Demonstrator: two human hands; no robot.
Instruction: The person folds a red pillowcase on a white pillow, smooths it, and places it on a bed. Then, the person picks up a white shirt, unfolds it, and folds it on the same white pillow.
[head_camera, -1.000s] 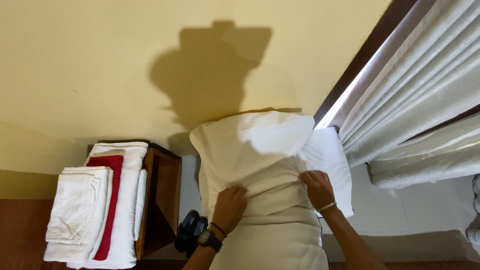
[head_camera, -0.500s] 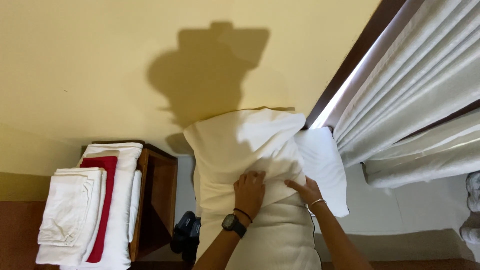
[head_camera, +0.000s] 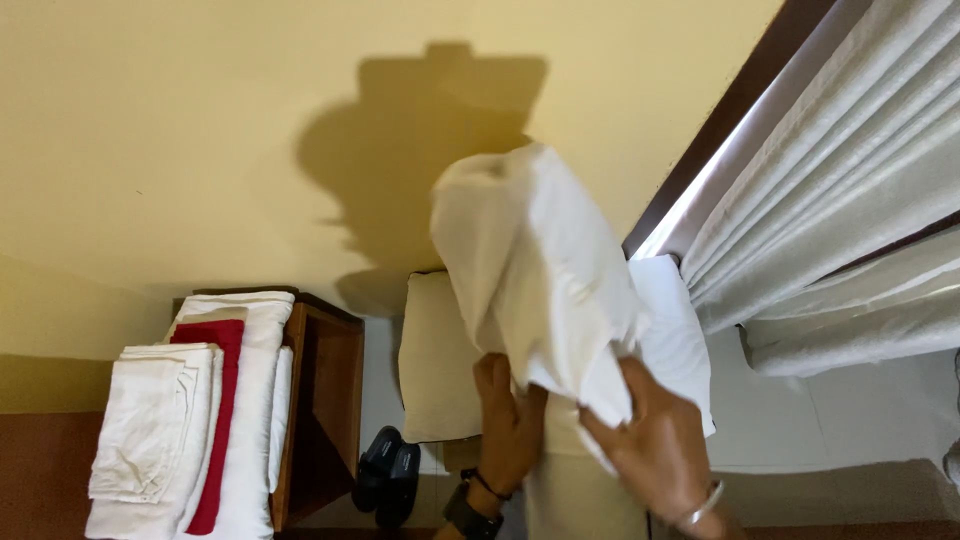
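Observation:
A white pillowcase (head_camera: 530, 270) is lifted up in front of the yellow wall, bunched and hanging. My right hand (head_camera: 655, 440) grips its lower right edge. My left hand (head_camera: 508, 420), with a dark watch at the wrist, holds the cloth from below on the left. Under the cloth a cream pillow (head_camera: 440, 370) stands against the wall, partly hidden. A white pillow (head_camera: 675, 335) lies behind it to the right.
A wooden bedside table (head_camera: 320, 400) on the left carries stacked white folded linens (head_camera: 150, 430) and a red folded cloth (head_camera: 215, 400). Dark slippers (head_camera: 388, 475) sit on the floor beside it. White curtains (head_camera: 830, 220) hang at right.
The pillowcase, earlier covering the pillow, has been pulled up and off it. Both hands moved down and closer to the camera, gripping the cloth. The cream pillow is now uncovered.

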